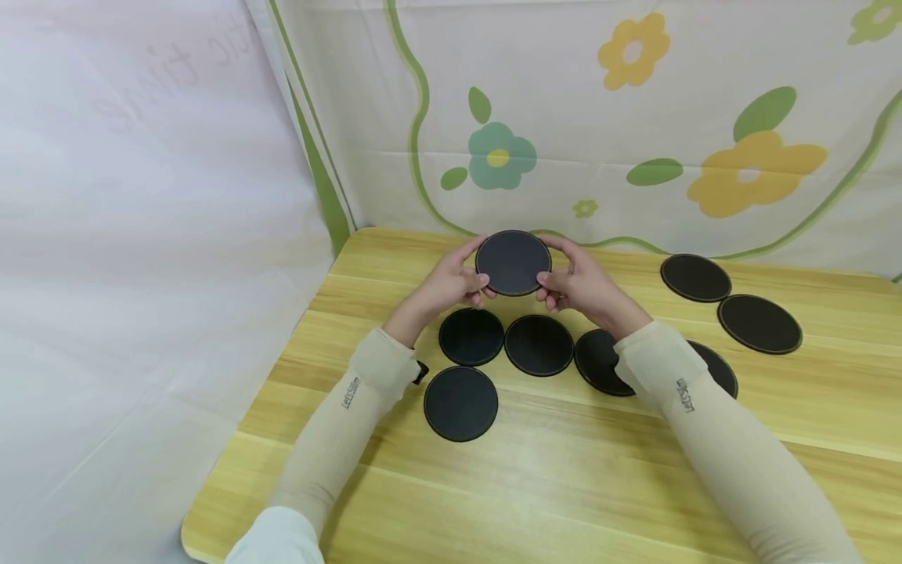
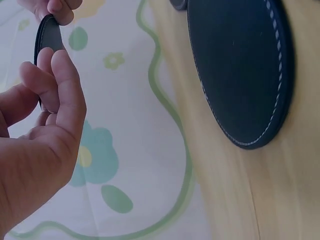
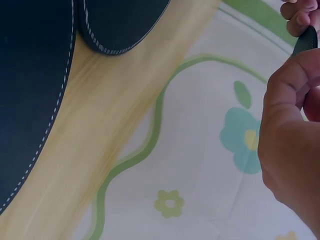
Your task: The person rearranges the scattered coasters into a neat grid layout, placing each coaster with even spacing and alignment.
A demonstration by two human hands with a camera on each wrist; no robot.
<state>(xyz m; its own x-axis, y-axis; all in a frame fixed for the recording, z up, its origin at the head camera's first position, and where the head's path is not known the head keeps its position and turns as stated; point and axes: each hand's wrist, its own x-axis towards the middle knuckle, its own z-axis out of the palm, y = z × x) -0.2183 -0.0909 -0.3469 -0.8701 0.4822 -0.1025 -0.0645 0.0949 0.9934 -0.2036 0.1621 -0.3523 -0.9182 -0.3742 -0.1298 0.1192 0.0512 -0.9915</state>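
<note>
Both hands hold up one round black coaster [image 1: 514, 263] with a stitched rim, above the far side of the table in the head view. My left hand [image 1: 454, 280] pinches its left edge between thumb and fingers. On the opposite edge, my right hand [image 1: 579, 283] grips it the same way. Below the hands, a coaster [image 1: 471, 337] and another coaster [image 1: 539, 345] lie side by side on the table. The left wrist view shows the held coaster [image 2: 50, 37] nearly edge-on between the two hands.
One coaster [image 1: 461, 403] lies nearer the front of the wooden table [image 1: 535, 486]. The right forearm partly covers a coaster [image 1: 602, 364] and another coaster [image 1: 715, 368]. Two more, a coaster [image 1: 696, 277] and a coaster [image 1: 759, 323], lie at the right. A flowered curtain [image 1: 564, 117] hangs behind.
</note>
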